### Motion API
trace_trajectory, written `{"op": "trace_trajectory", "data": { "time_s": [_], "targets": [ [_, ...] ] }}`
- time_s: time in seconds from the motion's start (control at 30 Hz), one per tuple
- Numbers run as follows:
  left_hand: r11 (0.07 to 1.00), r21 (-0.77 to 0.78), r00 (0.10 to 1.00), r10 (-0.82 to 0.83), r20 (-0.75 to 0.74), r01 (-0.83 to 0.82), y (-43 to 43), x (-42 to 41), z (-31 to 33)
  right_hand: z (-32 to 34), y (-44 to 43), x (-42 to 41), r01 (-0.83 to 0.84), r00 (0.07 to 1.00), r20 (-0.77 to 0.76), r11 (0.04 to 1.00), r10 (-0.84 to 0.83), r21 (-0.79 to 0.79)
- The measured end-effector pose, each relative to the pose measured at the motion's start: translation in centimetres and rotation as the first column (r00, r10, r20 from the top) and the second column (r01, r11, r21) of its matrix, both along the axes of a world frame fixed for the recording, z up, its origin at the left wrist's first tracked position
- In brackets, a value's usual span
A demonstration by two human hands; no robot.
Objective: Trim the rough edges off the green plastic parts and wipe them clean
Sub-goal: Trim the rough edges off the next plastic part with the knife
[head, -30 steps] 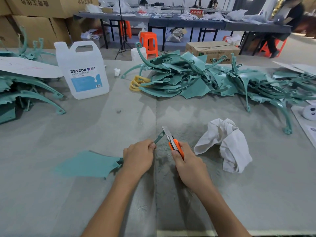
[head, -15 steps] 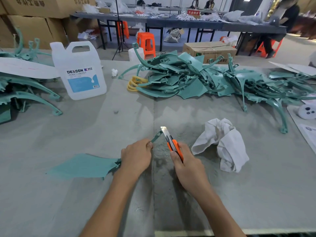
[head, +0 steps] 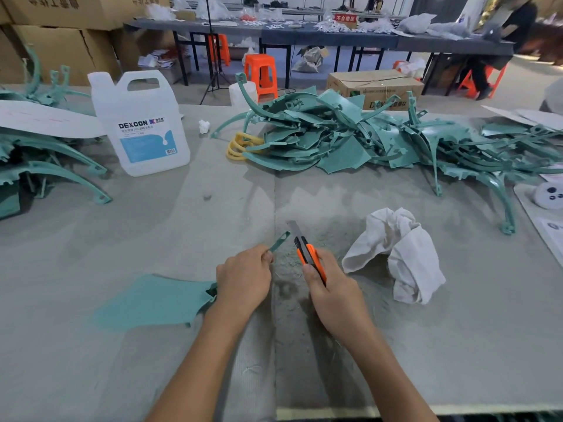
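Observation:
My left hand (head: 243,278) grips a green plastic part (head: 152,303) whose flat panel lies on the table to the left; its thin arm sticks out past my fingers towards the knife. My right hand (head: 332,287) holds an orange utility knife (head: 307,251) with the blade out, its tip just right of the part's arm and apart from it. A crumpled white cloth (head: 399,254) lies right of the knife. A big pile of green parts (head: 350,135) fills the far right of the table.
A white DEXCON jug (head: 140,123) stands at the far left centre. More green parts (head: 45,159) lie at the left edge under a white sheet. Yellow rings (head: 239,146) sit beside the pile. Fine shavings dust the grey table (head: 457,345) around the knife.
The knife blade has drawn slightly away to the right of the part's thin arm. Both hands stay in nearly the same place.

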State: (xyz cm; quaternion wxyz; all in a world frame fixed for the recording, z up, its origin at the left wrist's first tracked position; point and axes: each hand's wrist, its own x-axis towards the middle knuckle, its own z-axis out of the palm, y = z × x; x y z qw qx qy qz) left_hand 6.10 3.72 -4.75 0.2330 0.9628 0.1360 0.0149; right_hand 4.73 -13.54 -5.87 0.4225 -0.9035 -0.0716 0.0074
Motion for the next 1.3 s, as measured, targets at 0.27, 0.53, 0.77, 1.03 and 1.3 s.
{"op": "trace_trajectory", "data": {
  "time_s": [0.27, 0.53, 0.77, 1.03, 1.3],
  "targets": [
    [1.000, 0.001, 1.000, -0.010, -0.027, 0.010, 0.2, -0.1, 0.1, -0.2, -0.2, 0.6, 0.031, 0.997, -0.067, 0.999, -0.030, 0.010],
    [0.998, 0.055, 0.993, -0.035, 0.114, 0.029, -0.3, -1.1, 0.2, -0.7, -0.6, 0.5, 0.085, 0.994, -0.076, 0.980, -0.072, 0.178],
    [0.987, 0.124, 0.982, -0.124, 0.145, 0.106, 0.0, -0.8, 1.8, -0.8, -0.6, 0.2, 0.135, 0.984, -0.145, 0.957, -0.100, 0.257],
    [0.992, -0.084, 0.988, -0.084, 0.132, 0.096, 6.7, -6.2, 2.0, -0.2, -0.9, -0.4, 0.147, 0.977, -0.204, 0.903, -0.069, 0.403],
    [0.984, 0.043, 0.966, -0.160, -0.202, 0.172, 13.3, -16.2, 0.8, -0.6, -0.9, -0.4, 0.164, 0.975, -0.208, 0.875, -0.074, 0.456]
  ]
}}
